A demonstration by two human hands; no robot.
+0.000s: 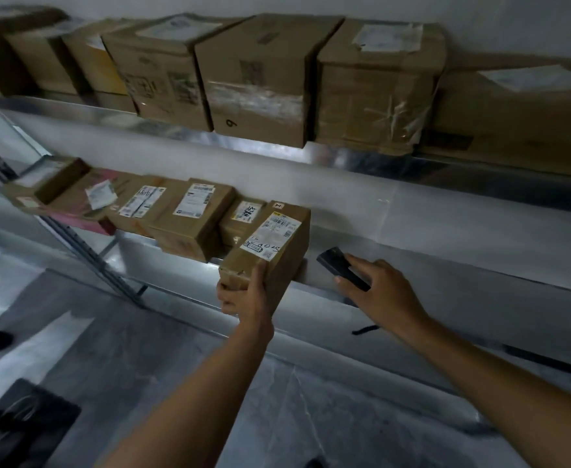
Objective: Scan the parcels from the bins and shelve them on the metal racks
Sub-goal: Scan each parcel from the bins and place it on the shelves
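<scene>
Entry: one parcel (270, 244), a brown carton with its white label uppermost. We found it at the front edge of the middle shelf (446, 228), its near end overhanging that edge, at the right end of a row of smaller cartons (189, 214).

We logged the left grip (247, 298) as closed round the parcel's near end, thumb up its right face.

We logged the right grip (378, 285) as wrapped round a dark scanner (341, 268), just right of the parcel and over the same front edge.

On the upper shelf (51, 105) we counted a row of larger cartons (260, 82), several overhanging its front edge.
</scene>
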